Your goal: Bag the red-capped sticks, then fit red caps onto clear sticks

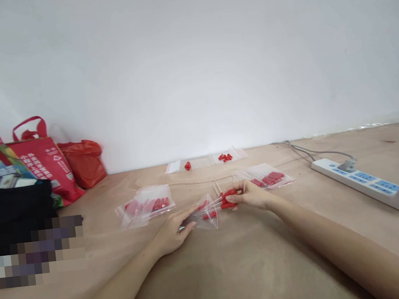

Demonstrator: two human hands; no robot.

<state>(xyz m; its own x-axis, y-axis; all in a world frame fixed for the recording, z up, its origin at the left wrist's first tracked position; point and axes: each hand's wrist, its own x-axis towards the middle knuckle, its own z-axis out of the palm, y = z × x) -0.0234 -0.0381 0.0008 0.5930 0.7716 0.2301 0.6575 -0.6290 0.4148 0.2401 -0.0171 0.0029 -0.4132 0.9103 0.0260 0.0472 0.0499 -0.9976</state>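
In the middle of the table, my left hand is closed on a small clear plastic bag, which has red pieces inside. To its right, my right hand grips red-handled thin rods, their pale shafts reaching into or across the bag's mouth; which of the two I cannot tell. Two pale sticks lie just behind. Clear bags with red-handled rods rest on both sides: a left stack and a right stack, the latter close behind my right hand.
Along the wall lie a red cluster and small red pieces on clear plastic. A white power strip with plugs and grey cables stretches along the right. Shopping bags, a red plastic bag and a black bag stand left.
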